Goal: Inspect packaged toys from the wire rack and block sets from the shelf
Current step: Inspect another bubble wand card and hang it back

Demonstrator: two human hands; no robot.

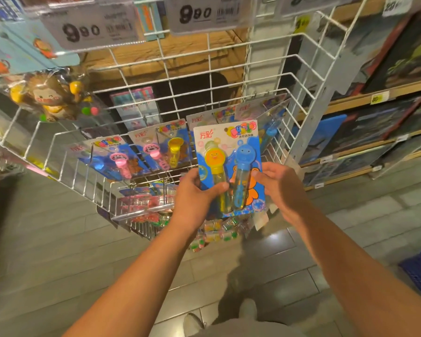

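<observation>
A: What is the person holding?

B: A flat blue card pack with two clear bubble tubes (229, 166), one with a yellow duck top and one with a blue round top. It is held up just in front of the white wire rack (204, 69).

A: Which hands have it?

B: Both hands. The left hand (195, 193) grips the left edge, thumb across the front. The right hand (281, 183) pinches the right edge.

A: So how far along is the job?

B: I think the looking at rack toys is going on right now. More packs like it (156, 152) hang on the rack behind this one, not yet picked up.

A: And the block sets?

B: The dark flat boxes (374, 127) sit on the wooden shelf (365, 97) to the right of the rack. No hand is near them, so that part looks left to do.
</observation>
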